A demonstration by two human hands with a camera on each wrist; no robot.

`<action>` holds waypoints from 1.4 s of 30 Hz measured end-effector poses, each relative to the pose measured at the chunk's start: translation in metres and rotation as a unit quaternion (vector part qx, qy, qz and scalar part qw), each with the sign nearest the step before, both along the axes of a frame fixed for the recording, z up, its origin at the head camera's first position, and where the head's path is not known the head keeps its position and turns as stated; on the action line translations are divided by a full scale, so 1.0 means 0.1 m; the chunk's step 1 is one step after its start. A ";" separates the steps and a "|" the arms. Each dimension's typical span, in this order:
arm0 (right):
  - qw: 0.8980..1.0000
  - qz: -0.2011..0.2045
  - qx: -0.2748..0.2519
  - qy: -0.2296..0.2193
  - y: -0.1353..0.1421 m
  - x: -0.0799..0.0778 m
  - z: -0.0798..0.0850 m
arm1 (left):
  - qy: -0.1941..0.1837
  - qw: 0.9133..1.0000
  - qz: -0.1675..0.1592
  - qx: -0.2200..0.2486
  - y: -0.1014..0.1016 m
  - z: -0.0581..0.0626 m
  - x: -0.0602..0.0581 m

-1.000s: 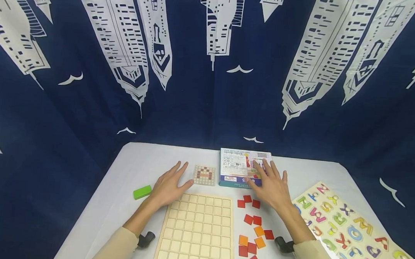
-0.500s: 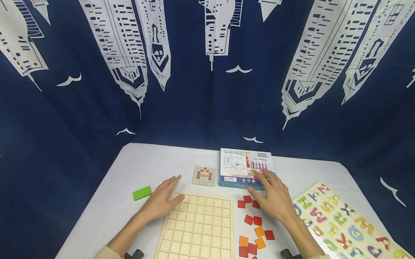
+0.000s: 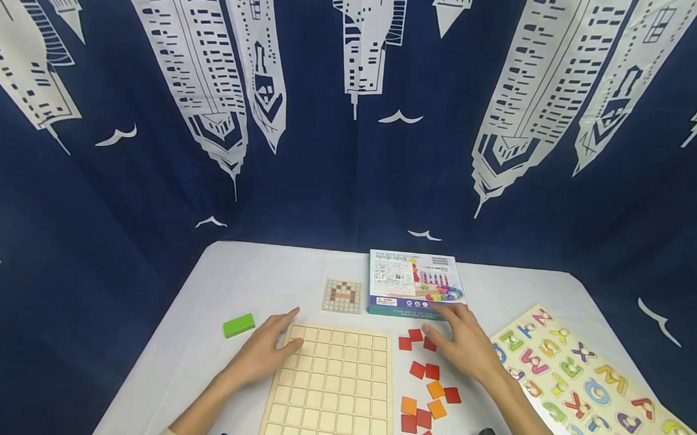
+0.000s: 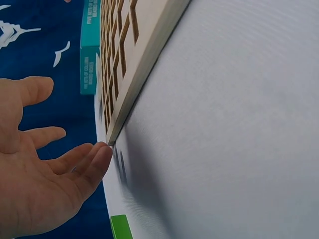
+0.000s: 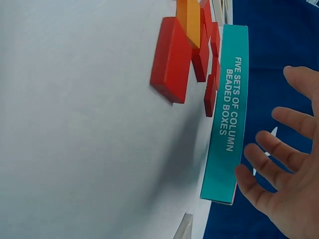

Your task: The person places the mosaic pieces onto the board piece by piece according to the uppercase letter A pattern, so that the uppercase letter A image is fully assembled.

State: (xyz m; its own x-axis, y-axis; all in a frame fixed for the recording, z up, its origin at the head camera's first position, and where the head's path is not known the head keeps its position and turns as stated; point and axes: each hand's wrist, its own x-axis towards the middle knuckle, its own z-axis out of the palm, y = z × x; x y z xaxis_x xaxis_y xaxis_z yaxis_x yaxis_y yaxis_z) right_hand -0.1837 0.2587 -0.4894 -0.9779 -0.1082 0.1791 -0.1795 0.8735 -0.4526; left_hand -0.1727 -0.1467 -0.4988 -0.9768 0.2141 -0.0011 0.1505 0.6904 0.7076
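Your hands stand well apart, fingers loosely spread, neither holding anything. Your left hand (image 3: 261, 353) is at the far left corner of the board (image 3: 335, 387); your right hand (image 3: 466, 343) is off the board's far right corner, by the near edge of the box (image 3: 389, 281). The red and orange tiles (image 3: 424, 418) lie along the board's right side in a loose line running toward you, so your right hand is much the nearer: from it they lie leftward and back toward you. From your left hand they lie across the whole board. The card (image 3: 342, 296) sits just beyond the board's far edge. The board's near edge runs out of view, so its long axis is uncertain, as is whether your fingertips touch anything.
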 end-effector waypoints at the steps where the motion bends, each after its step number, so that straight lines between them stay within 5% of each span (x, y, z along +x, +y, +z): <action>1: 1.000 0.002 -0.004 -0.007 0.01 0.00 0.00 | -0.001 1.000 0.001 0.001 0.00 0.00 0.00; 23: 0.994 0.016 -0.029 -0.108 0.15 -0.01 -0.16 | -0.050 0.998 0.026 0.011 -0.09 -0.05 0.02; 42: 0.994 0.032 -0.009 -0.103 0.13 -0.02 -0.19 | -0.065 0.997 0.038 0.021 -0.12 -0.07 0.05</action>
State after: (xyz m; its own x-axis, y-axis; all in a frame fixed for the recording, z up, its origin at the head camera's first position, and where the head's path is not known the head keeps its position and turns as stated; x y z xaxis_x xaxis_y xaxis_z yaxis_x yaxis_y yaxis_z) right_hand -0.1853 0.2713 -0.5087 -0.9851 -0.1708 -0.0215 -0.1372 0.8545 -0.5010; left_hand -0.1682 -0.1587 -0.5059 -0.9825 0.1417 -0.1206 0.0042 0.6650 0.7469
